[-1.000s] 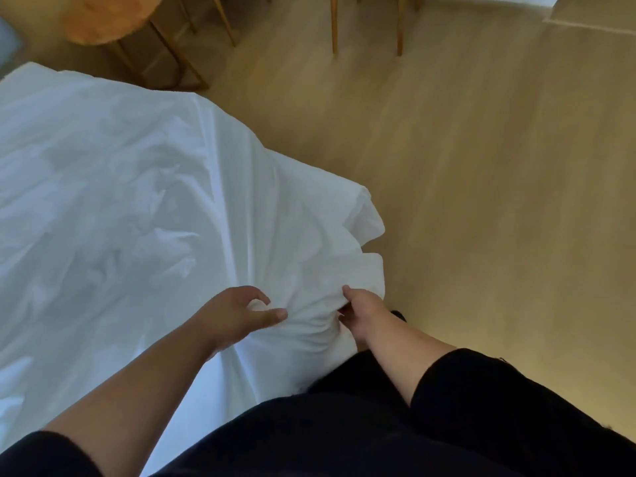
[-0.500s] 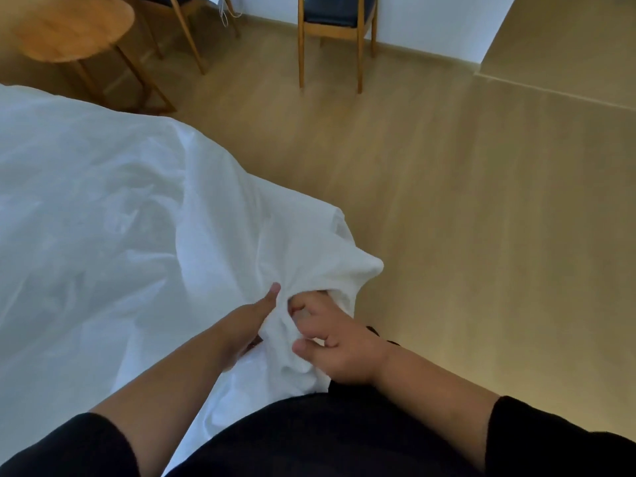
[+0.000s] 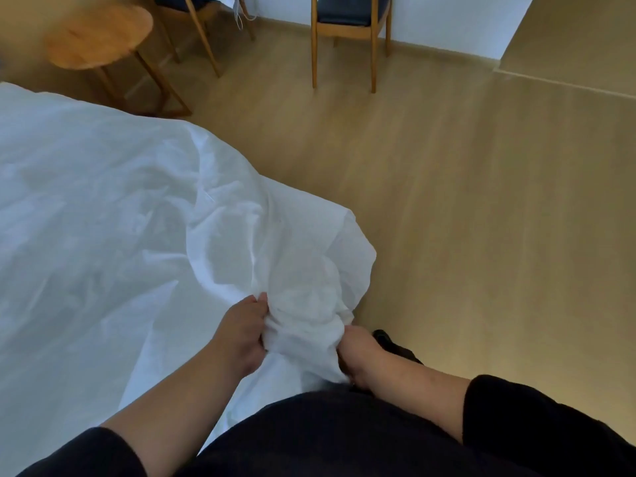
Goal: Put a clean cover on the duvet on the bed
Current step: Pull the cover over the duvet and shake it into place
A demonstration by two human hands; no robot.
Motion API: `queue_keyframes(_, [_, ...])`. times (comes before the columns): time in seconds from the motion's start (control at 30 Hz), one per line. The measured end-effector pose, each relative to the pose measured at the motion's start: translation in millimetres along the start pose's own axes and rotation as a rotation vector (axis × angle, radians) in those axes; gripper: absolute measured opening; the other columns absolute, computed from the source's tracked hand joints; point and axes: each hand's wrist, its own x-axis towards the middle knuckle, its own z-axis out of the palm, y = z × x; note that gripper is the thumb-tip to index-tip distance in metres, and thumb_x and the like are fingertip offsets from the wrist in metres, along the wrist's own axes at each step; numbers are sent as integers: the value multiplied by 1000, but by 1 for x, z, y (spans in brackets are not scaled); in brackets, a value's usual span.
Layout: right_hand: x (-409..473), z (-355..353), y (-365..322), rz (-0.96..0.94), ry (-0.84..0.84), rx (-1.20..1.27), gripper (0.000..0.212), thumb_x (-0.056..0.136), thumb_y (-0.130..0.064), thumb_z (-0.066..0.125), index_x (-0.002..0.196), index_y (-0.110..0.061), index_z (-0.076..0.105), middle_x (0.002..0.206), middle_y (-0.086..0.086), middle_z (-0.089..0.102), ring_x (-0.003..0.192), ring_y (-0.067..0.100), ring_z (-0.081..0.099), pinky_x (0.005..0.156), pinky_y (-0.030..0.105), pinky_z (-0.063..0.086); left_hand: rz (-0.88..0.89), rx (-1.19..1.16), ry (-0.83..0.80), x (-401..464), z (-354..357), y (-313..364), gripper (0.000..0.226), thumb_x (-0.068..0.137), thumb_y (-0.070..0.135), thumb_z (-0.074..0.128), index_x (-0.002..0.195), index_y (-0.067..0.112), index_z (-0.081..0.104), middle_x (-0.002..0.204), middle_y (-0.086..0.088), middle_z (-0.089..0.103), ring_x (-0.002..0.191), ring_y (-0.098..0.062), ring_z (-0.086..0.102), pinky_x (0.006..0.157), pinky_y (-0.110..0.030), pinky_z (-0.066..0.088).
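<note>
A white duvet cover [image 3: 103,218] lies crumpled over the bed, filling the left half of the view. Its near corner [image 3: 309,297] is bunched up and hangs off the bed's edge toward me. My left hand [image 3: 242,333] grips the bunched fabric from the left side. My right hand [image 3: 356,356] grips the same bunch from the right and below, its fingers hidden in the cloth. The duvet inside cannot be told apart from the cover.
Wooden floor [image 3: 464,218] spreads to the right of the bed. A round wooden side table [image 3: 99,36] stands at the far left, two wooden chairs [image 3: 351,25] by the back wall. A dark shoe [image 3: 389,342] shows beside my right wrist.
My hands have closed on the cover's corner and gathered it into a bunch between them. The right hand dropped lower and right. The view tilted up, showing more of the chairs.
</note>
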Motion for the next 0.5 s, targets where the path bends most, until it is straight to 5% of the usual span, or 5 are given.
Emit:
queue_keyframes(0.17, [21, 2, 10, -69, -301, -880, 10, 94, -26, 57, 102, -26, 63, 110, 1, 66, 88, 14, 62, 80, 35, 56, -37, 80, 19, 3, 0, -1, 25, 104, 28, 53, 116, 12, 67, 105, -10, 76, 98, -33, 72, 90, -50, 57])
queue_keyframes(0.27, [35, 0, 7, -161, -247, -1173, 40, 95, -26, 56, 135, -19, 56, 135, 8, 60, 115, 26, 58, 95, 32, 45, -84, 80, -30, 5, -13, -4, 34, 95, 41, 65, 119, 16, 65, 108, -9, 75, 100, -33, 72, 92, -50, 56])
queue_keyframes(0.4, [39, -15, 8, -249, -146, -409, 35, 93, -45, 57, 125, -35, 69, 131, -7, 67, 124, 19, 59, 112, 40, 43, 31, 619, 14, 8, -31, -7, 49, 72, 43, 86, 113, 25, 65, 101, -2, 75, 92, -27, 72, 85, -47, 58])
queue_keyframes(0.5, [42, -34, 7, -226, -82, -74, 24, 97, -38, 59, 107, -26, 77, 114, 0, 75, 115, 26, 67, 106, 49, 48, 77, 1158, 126, 17, -46, 1, 30, 86, 38, 68, 107, 16, 63, 103, -4, 68, 94, -23, 63, 82, -34, 50])
